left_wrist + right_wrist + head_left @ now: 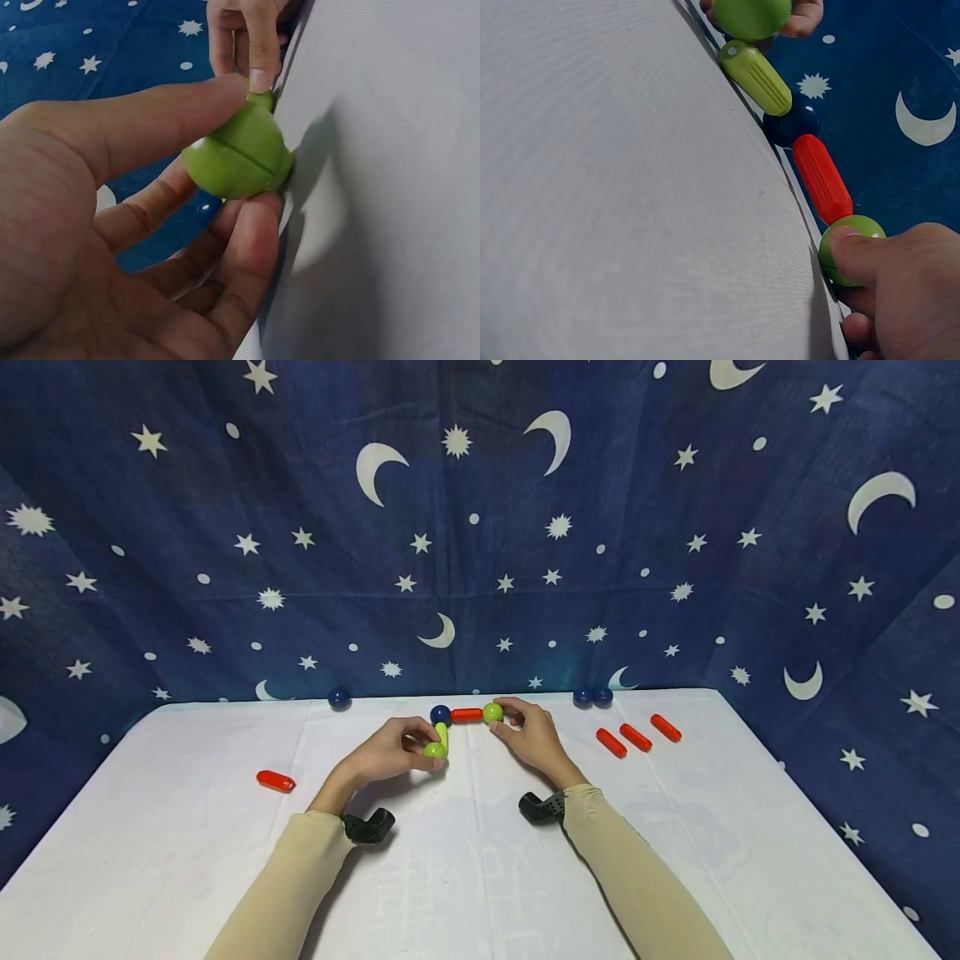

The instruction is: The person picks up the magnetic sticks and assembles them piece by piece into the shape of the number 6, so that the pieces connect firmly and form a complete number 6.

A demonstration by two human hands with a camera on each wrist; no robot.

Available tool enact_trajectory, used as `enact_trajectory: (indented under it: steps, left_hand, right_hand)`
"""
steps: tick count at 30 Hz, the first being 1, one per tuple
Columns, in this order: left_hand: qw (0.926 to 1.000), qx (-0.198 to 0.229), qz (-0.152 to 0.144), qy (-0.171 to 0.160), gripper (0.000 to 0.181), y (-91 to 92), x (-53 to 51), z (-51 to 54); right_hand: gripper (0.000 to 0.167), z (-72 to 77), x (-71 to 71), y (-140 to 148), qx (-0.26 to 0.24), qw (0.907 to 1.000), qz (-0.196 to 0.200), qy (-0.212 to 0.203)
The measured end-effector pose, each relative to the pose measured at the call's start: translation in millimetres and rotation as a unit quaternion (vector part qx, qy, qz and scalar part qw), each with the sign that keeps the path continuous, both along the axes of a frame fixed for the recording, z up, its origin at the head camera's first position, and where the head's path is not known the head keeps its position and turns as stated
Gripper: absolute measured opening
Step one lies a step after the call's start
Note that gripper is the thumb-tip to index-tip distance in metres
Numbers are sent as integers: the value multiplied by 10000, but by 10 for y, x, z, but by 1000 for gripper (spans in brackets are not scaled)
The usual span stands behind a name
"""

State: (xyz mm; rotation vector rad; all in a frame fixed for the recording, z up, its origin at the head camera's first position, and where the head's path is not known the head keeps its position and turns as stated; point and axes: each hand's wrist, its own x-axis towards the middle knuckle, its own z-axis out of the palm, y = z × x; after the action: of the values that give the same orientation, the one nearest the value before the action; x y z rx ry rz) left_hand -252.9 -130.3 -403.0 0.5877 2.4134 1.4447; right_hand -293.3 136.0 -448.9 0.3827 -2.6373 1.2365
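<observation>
Between thumb and fingers, my left hand [392,748] pinches a green ball [238,156] by the near end of a yellow-green rod [757,79]. In the right wrist view that rod's end shows beside the ball; whether they touch I cannot tell. The rod's far end meets a dark blue ball [440,715]. From this blue ball a red rod [467,715] runs right to a second green ball [492,712], which my right hand [534,741] holds between thumb and fingers. The joined pieces form a bent chain on the white table.
Several loose red rods lie about: one [275,781] at left, three at right, including a middle one [636,737]. A blue ball [339,698] sits at the back left, two more [582,697] at the back right. A dark star-patterned cloth [480,552] hangs behind the table [465,877].
</observation>
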Motion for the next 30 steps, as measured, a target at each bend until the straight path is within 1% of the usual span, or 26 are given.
enact_trajectory:
  steps: [3, 5, 8, 11, 15, 17, 23, 26, 30]
  left_hand:
    - [9997, -4, -252, 52, 30, 25, 7, -14]
    - [9991, -54, -400, 92, 33, 43, 14, -15]
    - [9979, -272, -558, 182, 43, 66, 17, -19]
    - [9956, -625, -627, 312, 51, 79, 17, -29]
    - [9932, -926, -573, 417, 52, 89, 25, -36]
    - [9929, -951, -543, 462, 50, 92, 30, -39]
    - [9888, -1167, -629, 679, 52, 97, 39, -47]
    - [9878, -1290, -580, 652, 53, 108, 46, -44]
    - [9875, -1318, -495, 707, 51, 128, 48, -42]
  right_hand:
    - [42, -2, -3, 1, 6, 10000, -21, 0]
    - [42, -6, -7, 4, 11, 10000, -28, 22]
    - [41, -9, -9, 7, 10, 10000, -30, 46]
    - [41, -7, -10, 6, -6, 10000, -28, 44]
    - [41, -3, -9, 3, -21, 10000, -31, 24]
    - [41, -2, -7, 2, -18, 10000, -39, 20]
    - [42, 3, -2, -3, 5, 10000, -44, -7]
    - [42, 11, 3, -6, 12, 10000, -44, -40]
    - [42, 20, 7, -7, 12, 10000, -37, -61]
